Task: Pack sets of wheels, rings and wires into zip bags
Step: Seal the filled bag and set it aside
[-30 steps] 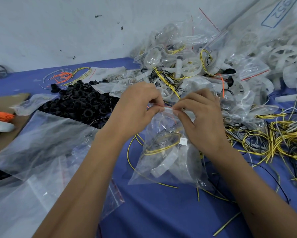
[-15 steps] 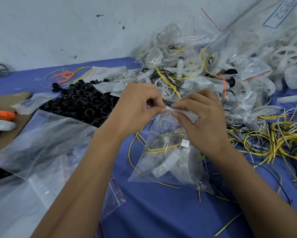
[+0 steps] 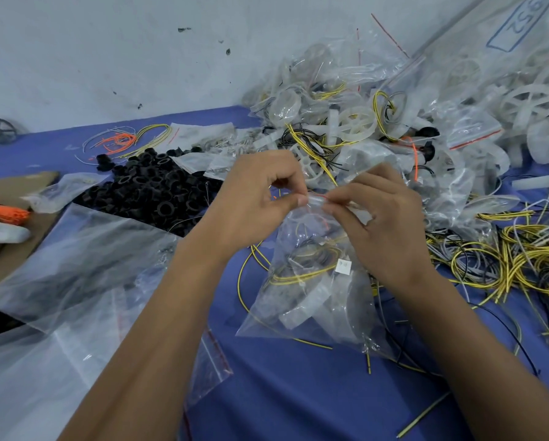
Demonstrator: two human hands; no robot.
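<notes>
Zip bag (image 3: 311, 297), filled and held at the centre of the frame, is pinched along its red-striped top edge by both hands. The thumb and fingertips (image 3: 302, 201) of the left hand (image 3: 254, 205) are curled tight on the seal from the left, while the right hand (image 3: 384, 224) grips the same strip from the right, the two pinches almost touching. Below the seal, yellow-and-black wires (image 3: 302, 275), dark rings and a translucent white wheel (image 3: 308, 305) can be made out through the plastic, and the bag's bottom rests on the blue table cover (image 3: 298, 402).

Judged from the grip, the zip is being pressed closed. A wire end could be caught in the track if it is left standing near the mouth, leaving the seal partly open; one yellow wire already appears to trail out beneath the bag, though whether it is inside cannot be told.

Farther out, a heap of black rings (image 3: 146, 186) lies at the left centre, empty bags (image 3: 76, 272) are spread at the lower left, loose wire coils (image 3: 521, 265) fill the right edge, and packed bags (image 3: 346, 122) are piled at the upper right. A small white tag (image 3: 344, 266) on the bag cannot be read; a large bag in the upper right corner carries handwriting that looks like "952" (image 3: 524, 20), seen inverted.
</notes>
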